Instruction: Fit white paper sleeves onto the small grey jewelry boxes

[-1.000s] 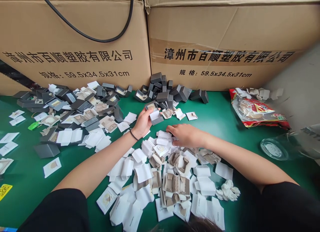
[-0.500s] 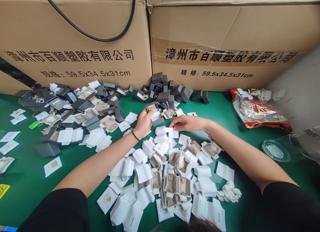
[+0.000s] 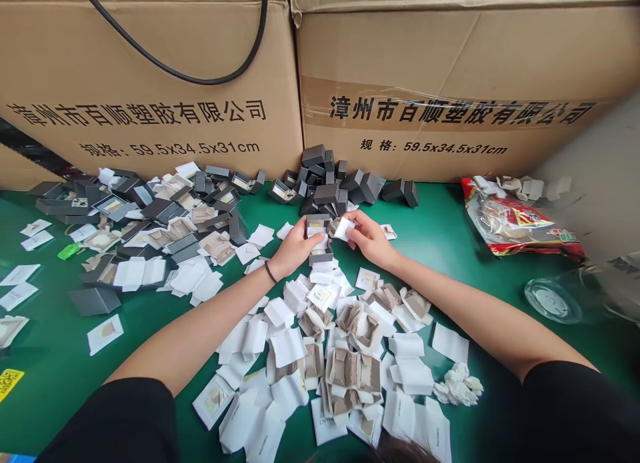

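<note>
My left hand (image 3: pixel 296 248) grips a small open grey box (image 3: pixel 319 238) with a white lining, held just above the green table (image 3: pixel 65 363). My right hand (image 3: pixel 371 238) pinches a small white folded insert (image 3: pixel 344 228) right beside the box's open top. Below both hands lies a heap of white cards and beige folded inserts (image 3: pixel 345 356). A black band circles my left wrist.
Two big cardboard cartons (image 3: pixel 400 83) stand along the back with a black cable across the left one. Grey boxes are piled at the back middle (image 3: pixel 330 180) and back left (image 3: pixel 150 210). A red snack bag (image 3: pixel 515 223) and a glass jar (image 3: pixel 555 300) lie right.
My right hand rose from the white pile with an insert and came up to the box. My left hand turned the box and shifted slightly right.
</note>
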The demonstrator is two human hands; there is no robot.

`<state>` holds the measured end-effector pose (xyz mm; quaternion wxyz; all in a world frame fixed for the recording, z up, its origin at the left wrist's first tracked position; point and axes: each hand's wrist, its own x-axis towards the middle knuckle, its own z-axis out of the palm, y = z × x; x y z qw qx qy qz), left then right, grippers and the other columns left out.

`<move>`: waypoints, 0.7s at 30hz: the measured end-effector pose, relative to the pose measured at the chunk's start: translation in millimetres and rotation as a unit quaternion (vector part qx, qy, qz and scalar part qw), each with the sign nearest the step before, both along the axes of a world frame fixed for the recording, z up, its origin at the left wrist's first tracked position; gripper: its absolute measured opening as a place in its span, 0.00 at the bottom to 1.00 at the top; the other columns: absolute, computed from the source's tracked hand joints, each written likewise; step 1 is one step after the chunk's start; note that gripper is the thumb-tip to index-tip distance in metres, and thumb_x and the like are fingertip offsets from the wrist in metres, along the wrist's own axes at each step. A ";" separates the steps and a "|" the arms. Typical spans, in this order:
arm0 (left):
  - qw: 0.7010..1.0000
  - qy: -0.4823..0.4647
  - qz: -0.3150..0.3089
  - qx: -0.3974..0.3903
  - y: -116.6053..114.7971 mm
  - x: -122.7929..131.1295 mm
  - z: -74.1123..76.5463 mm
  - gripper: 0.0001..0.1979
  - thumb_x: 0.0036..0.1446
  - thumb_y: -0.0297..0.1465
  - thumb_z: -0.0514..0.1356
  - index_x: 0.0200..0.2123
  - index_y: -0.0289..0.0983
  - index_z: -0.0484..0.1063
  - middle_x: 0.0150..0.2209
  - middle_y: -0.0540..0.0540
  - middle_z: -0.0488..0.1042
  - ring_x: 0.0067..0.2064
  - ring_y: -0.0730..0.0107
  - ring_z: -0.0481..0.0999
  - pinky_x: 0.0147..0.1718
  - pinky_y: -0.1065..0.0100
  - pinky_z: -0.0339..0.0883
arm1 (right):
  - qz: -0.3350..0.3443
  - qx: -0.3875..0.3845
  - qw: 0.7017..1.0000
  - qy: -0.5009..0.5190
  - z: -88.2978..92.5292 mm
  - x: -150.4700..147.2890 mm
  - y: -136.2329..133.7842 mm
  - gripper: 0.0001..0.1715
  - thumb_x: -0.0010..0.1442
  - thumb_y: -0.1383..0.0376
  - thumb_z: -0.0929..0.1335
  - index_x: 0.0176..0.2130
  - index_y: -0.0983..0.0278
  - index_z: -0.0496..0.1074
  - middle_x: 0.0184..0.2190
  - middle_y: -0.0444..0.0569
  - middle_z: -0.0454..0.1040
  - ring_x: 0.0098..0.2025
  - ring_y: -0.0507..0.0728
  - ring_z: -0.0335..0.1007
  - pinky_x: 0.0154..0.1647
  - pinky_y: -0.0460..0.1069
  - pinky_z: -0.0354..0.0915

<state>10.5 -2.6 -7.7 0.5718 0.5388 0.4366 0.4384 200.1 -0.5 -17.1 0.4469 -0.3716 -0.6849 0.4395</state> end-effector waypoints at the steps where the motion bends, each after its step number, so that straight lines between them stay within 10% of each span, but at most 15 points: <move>1: 0.999 0.029 -0.011 0.020 -0.1 -0.6 -0.8 0.15 0.50 0.31 0.60 0.43 0.36 0.65 0.44 0.45 0.73 0.46 0.64 0.72 0.47 0.63 0.65 | -0.032 0.093 0.994 -0.049 0.9 -1.5 -3.7 0.08 0.62 0.63 0.60 0.41 0.62 0.64 0.32 0.46 0.67 0.28 0.51 0.61 0.29 0.49 0.62; 4: 0.995 0.078 -0.024 0.055 -1.5 -1.9 -0.1 0.11 0.54 0.33 0.57 0.41 0.36 0.66 0.39 0.46 0.72 0.41 0.68 0.71 0.41 0.68 0.66 | -0.053 0.331 0.926 -0.173 3.2 -3.1 -11.9 0.13 0.62 0.68 0.59 0.45 0.60 0.66 0.34 0.50 0.67 0.36 0.55 0.62 0.39 0.53 0.62; 8: 0.996 0.052 -0.067 0.005 -5.2 -2.4 6.0 0.16 0.56 0.37 0.55 0.47 0.38 0.65 0.35 0.48 0.69 0.28 0.73 0.69 0.22 0.72 0.64 | -0.022 0.457 0.853 -0.250 1.0 -3.7 -13.5 0.20 0.62 0.71 0.57 0.50 0.56 0.66 0.32 0.49 0.64 0.38 0.57 0.62 0.38 0.53 0.63; 21: 0.991 0.046 -0.123 0.038 -6.8 -4.3 8.7 0.21 0.58 0.42 0.54 0.51 0.38 0.68 0.37 0.46 0.73 0.31 0.70 0.70 0.27 0.72 0.66 | -0.086 0.406 0.887 -0.204 -3.8 -3.9 -8.9 0.12 0.63 0.68 0.60 0.47 0.61 0.65 0.37 0.52 0.72 0.37 0.56 0.67 0.37 0.52 0.67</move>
